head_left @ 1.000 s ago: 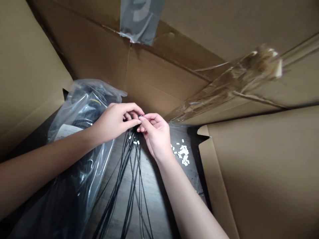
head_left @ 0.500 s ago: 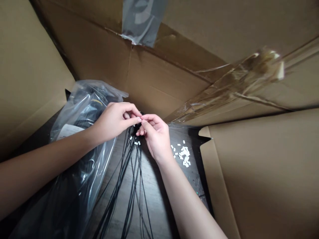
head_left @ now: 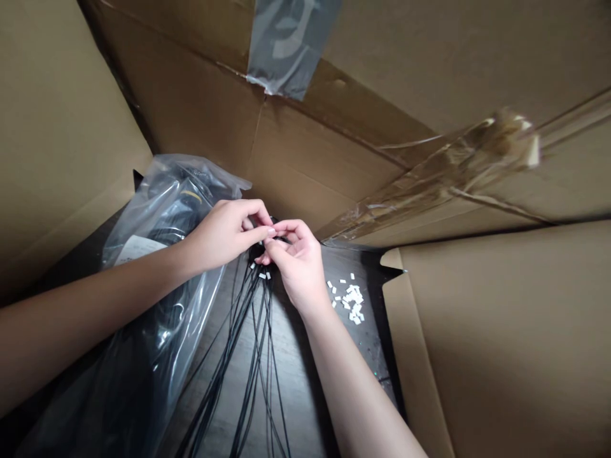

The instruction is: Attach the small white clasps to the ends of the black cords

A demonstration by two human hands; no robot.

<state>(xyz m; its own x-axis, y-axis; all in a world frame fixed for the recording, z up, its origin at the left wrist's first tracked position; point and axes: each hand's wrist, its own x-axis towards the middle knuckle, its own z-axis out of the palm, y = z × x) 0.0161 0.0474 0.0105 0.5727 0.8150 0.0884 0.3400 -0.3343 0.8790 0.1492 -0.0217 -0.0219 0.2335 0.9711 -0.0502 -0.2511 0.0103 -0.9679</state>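
The left hand (head_left: pixel 233 230) and the right hand (head_left: pixel 298 257) meet fingertip to fingertip in the middle. The left thumb and first finger pinch tight; the right ones come close too, but I cannot tell if they grip. Anything between the tips is too small to make out. Long, thin black cords (head_left: pixel 223 348) run from under the hands toward the near side, and some cross, so a pull on one could tangle the rest. A few small, flat white bits (head_left: pixel 262 276) sit among the cords just below the fingers. Something so tiny could slip from a pinch and get lost there. A loose heap of white bits (head_left: pixel 354 298) lies right of the right hand, so a bump could scatter it. The left arm (head_left: pixel 109 299) reaches over a shiny, clear plastic bag (head_left: pixel 167 331) on the left, and a nudge might slide it onto the cords
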